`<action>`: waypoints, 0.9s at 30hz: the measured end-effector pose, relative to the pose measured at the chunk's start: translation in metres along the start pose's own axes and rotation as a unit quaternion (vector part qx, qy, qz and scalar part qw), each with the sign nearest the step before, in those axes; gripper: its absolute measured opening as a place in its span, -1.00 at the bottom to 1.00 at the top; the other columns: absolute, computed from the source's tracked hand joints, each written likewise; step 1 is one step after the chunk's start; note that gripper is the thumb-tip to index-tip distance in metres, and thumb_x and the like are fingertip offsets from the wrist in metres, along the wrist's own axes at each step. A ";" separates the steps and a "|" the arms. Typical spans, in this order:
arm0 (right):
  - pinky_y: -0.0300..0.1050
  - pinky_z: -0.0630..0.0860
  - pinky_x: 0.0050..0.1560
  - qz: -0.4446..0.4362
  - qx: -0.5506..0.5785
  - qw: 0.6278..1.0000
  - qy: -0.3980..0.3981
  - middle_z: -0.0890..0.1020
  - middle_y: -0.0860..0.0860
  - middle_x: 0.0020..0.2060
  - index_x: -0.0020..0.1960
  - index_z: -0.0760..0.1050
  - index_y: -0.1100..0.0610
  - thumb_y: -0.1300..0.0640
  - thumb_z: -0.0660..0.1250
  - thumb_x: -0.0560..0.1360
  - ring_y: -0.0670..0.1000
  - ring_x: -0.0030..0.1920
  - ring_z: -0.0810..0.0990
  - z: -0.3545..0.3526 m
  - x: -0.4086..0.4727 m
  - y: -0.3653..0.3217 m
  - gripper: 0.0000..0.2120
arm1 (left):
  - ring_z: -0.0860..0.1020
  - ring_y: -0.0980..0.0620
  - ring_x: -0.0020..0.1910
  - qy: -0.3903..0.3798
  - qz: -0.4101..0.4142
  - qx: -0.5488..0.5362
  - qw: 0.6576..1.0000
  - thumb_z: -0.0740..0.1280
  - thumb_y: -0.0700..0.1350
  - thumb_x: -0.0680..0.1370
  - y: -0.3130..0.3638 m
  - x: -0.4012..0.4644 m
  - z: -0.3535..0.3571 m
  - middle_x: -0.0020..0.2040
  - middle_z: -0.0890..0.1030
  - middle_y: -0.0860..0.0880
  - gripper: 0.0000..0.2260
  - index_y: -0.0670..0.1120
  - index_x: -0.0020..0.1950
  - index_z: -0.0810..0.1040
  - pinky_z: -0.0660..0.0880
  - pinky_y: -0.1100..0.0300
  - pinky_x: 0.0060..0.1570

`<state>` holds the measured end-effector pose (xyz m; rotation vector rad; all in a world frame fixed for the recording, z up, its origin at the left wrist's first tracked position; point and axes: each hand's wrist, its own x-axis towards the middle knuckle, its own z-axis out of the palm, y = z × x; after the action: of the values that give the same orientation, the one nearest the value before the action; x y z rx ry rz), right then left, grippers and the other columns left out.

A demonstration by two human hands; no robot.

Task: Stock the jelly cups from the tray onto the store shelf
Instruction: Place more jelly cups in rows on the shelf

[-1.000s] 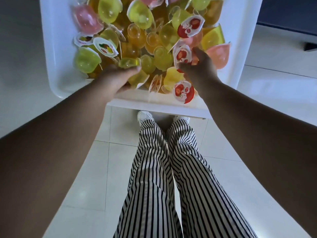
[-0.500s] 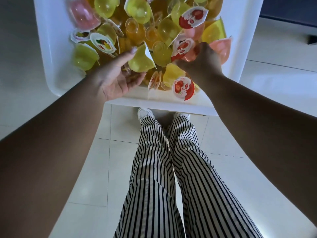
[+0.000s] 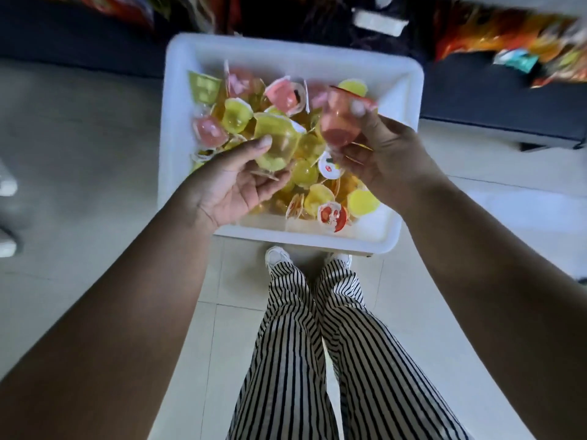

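A white tray [image 3: 178, 128] sits on the floor in front of my feet, holding several jelly cups in yellow, green and pink. My left hand [image 3: 235, 182] is palm up over the tray's near left part and holds a yellow-green jelly cup [image 3: 274, 144] between thumb and fingers. My right hand [image 3: 381, 154] is raised over the tray's right side and grips a pink jelly cup [image 3: 341, 122]. A dark store shelf [image 3: 495, 106] with blurred colourful packets runs across the top of the view.
Pale floor tiles [image 3: 79, 154] surround the tray. My striped trouser legs [image 3: 317, 360] and white shoes [image 3: 278, 255] stand just behind the tray's near rim. A white object [image 3: 6, 217] shows at the left edge.
Both hands have lifted out of the pile, each with a cup. The view has tilted up, bringing the whole tray and the shelf into sight.
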<state>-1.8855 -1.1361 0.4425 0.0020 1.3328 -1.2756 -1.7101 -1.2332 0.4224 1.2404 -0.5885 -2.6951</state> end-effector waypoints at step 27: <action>-0.04 0.53 0.19 -0.517 -0.120 0.840 -0.111 0.65 0.07 -0.11 -0.05 0.54 0.15 0.24 0.29 0.49 0.11 0.02 0.61 0.195 -0.329 -0.403 -0.92 | 0.63 0.21 -0.31 -0.076 0.555 0.353 0.749 0.33 -0.32 0.45 0.316 -0.318 0.365 -0.32 0.67 0.09 -0.85 -0.09 -0.09 0.52 0.57 0.39 -0.21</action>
<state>-1.9292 -1.1995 0.9931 -1.1506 1.2926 -1.8879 -1.7927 -1.3304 0.9861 0.3880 -1.7656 -1.5249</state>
